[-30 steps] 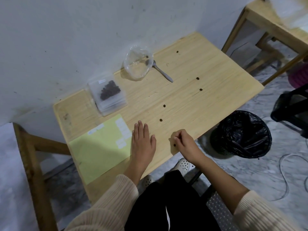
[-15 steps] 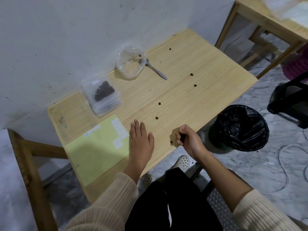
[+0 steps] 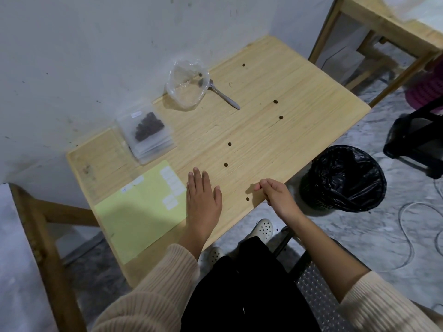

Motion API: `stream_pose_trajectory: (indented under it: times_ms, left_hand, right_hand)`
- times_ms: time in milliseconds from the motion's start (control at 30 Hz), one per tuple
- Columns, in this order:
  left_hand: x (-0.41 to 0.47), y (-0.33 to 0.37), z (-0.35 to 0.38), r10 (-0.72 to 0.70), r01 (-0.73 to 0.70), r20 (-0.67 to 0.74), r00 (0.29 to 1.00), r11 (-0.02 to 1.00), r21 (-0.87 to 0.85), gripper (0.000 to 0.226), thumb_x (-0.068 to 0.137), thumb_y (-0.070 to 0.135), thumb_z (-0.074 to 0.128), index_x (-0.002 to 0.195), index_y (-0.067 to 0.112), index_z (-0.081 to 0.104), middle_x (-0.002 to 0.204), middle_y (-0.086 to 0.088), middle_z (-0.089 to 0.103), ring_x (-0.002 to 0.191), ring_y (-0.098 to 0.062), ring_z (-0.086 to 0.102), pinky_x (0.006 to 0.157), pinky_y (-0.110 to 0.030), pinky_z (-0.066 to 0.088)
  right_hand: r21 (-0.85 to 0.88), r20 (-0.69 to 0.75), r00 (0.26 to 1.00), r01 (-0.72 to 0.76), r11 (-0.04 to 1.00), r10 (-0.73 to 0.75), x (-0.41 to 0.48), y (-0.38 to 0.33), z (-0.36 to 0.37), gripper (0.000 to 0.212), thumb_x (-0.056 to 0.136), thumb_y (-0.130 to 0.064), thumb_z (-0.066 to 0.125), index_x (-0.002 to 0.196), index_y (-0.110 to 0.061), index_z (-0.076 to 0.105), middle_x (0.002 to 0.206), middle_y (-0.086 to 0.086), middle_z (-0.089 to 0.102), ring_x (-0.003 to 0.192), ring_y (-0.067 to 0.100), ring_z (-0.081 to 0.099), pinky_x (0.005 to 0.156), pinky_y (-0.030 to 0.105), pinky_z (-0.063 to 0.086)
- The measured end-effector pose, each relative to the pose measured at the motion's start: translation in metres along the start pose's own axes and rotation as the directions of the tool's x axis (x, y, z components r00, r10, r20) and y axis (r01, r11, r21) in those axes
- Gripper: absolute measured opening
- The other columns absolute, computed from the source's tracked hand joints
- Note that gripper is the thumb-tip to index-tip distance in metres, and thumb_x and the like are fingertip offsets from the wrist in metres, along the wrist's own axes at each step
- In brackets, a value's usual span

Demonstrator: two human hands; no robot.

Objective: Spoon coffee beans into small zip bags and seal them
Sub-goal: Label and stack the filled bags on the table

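Reading the nearest loose bean (image 3: 247, 199) as my target: my right hand (image 3: 275, 196) sits just beside it, fingers curled, contents hidden. My left hand (image 3: 203, 200), flat and straight-fingered, lies farther off on the bean's opposite side.

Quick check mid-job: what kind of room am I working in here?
Probably a bare workroom or makeshift packing station, not a kitchen. A plain wooden table stands against a scuffed white wall, a bin lined with a black bag sits beside it, and a second table stands nearby.
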State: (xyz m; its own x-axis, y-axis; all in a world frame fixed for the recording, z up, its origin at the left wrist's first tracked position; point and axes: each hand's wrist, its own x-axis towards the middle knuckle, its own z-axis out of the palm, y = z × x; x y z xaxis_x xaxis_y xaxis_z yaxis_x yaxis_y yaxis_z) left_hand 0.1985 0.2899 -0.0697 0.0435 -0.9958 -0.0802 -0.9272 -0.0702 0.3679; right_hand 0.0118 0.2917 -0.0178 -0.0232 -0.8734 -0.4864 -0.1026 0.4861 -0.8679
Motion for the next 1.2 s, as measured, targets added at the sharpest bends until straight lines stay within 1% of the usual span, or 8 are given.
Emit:
stream_pose_trajectory:
  times_ms: [67, 167, 333, 567, 800, 967, 1067, 1200]
  left_hand:
    - [0.000, -0.001, 0.001, -0.001, 0.001, -0.011, 1.000, 1.000, -0.004, 0.059, 0.097, 0.038, 0.025, 0.143, 0.001, 0.028, 0.154, -0.018, 0.016, 0.144, -0.031, 0.008, 0.117, -0.040, 0.012]
    - [-0.001, -0.001, 0.002, 0.008, -0.008, -0.029, 1.000, 1.000, -0.001, 0.068, 0.092, 0.044, 0.014, 0.143, 0.001, 0.029, 0.154, -0.018, 0.017, 0.144, -0.030, 0.009, 0.117, -0.041, 0.013]
    - [0.000, -0.002, 0.003, 0.004, -0.004, -0.021, 1.000, 1.000, -0.008, 0.068, 0.092, 0.045, 0.013, 0.144, 0.003, 0.027, 0.155, -0.016, 0.014, 0.145, -0.029, 0.006, 0.117, -0.040, 0.012]
    - [0.000, -0.002, 0.002, -0.005, 0.004, -0.015, 1.000, 1.000, -0.009, 0.065, 0.093, 0.043, 0.017, 0.143, 0.003, 0.028, 0.155, -0.017, 0.015, 0.144, -0.029, 0.007, 0.117, -0.039, 0.012]
    - [0.000, -0.003, 0.002, 0.003, -0.003, -0.007, 1.000, 1.000, -0.021, 0.055, 0.098, 0.033, 0.037, 0.143, 0.003, 0.028, 0.155, -0.016, 0.015, 0.145, -0.028, 0.007, 0.117, -0.040, 0.015]
    - [0.003, -0.001, 0.001, -0.004, 0.003, -0.022, 1.000, 0.999, -0.033, 0.055, 0.097, 0.034, 0.036, 0.141, 0.002, 0.032, 0.154, -0.017, 0.019, 0.144, -0.029, 0.010, 0.116, -0.041, 0.019]
    - [0.007, -0.001, 0.000, -0.006, 0.005, -0.039, 0.999, 0.999, -0.045, 0.052, 0.096, 0.032, 0.041, 0.137, 0.000, 0.038, 0.151, -0.020, 0.025, 0.142, -0.032, 0.015, 0.114, -0.041, 0.020]
    - [0.017, 0.000, -0.003, -0.008, 0.002, -0.082, 0.997, 0.997, -0.072, 0.040, 0.093, 0.023, 0.050, 0.125, -0.001, 0.049, 0.139, -0.024, 0.039, 0.134, -0.038, 0.031, 0.107, -0.046, 0.034]
  right_hand:
    - [-0.114, 0.020, 0.997, 0.070, 0.991, -0.068, -0.003, 0.001, 0.000, 0.025, 0.097, -0.015, 0.046, 0.080, -0.006, 0.063, 0.065, -0.008, 0.066, 0.058, -0.006, 0.055, 0.060, 0.006, 0.040]
    - [-0.267, 0.019, 0.994, 0.109, 0.957, -0.107, -0.002, 0.009, 0.000, 0.007, 0.085, -0.020, 0.067, 0.084, -0.014, 0.071, 0.080, 0.015, 0.068, 0.071, 0.017, 0.060, 0.068, 0.027, 0.047]
    - [-0.403, 0.019, 0.986, 0.160, 0.901, -0.167, 0.000, 0.015, 0.004, 0.025, 0.069, -0.024, 0.082, 0.090, -0.015, 0.072, 0.074, 0.020, 0.063, 0.069, 0.027, 0.058, 0.065, 0.027, 0.046]
    - [-0.421, 0.043, 0.986, 0.166, 0.892, -0.163, 0.003, 0.018, 0.010, 0.010, 0.076, -0.015, 0.075, 0.081, -0.012, 0.067, 0.064, 0.004, 0.064, 0.061, 0.016, 0.060, 0.069, 0.033, 0.049]
    - [-0.624, 0.190, 0.976, 0.203, 0.754, -0.106, 0.003, 0.010, 0.011, 0.016, 0.090, -0.021, 0.057, 0.077, -0.012, 0.054, 0.077, 0.001, 0.062, 0.071, 0.012, 0.057, 0.067, 0.029, 0.044]
    - [-0.579, 0.164, 0.981, 0.178, 0.796, -0.100, 0.001, -0.002, 0.013, 0.013, 0.099, -0.017, 0.041, 0.088, -0.010, 0.043, 0.077, -0.010, 0.046, 0.069, 0.001, 0.046, 0.057, 0.006, 0.036]
    - [-0.534, 0.114, 0.987, 0.160, 0.830, -0.117, 0.006, -0.004, 0.010, 0.013, 0.099, -0.020, 0.038, 0.092, -0.010, 0.041, 0.075, -0.006, 0.044, 0.068, 0.009, 0.042, 0.055, 0.007, 0.036]
    - [-0.284, 0.069, 0.996, 0.076, 0.956, -0.059, 0.019, -0.010, 0.015, 0.019, 0.099, -0.017, 0.039, 0.081, -0.018, 0.041, 0.072, -0.008, 0.042, 0.065, 0.006, 0.038, 0.059, 0.015, 0.034]
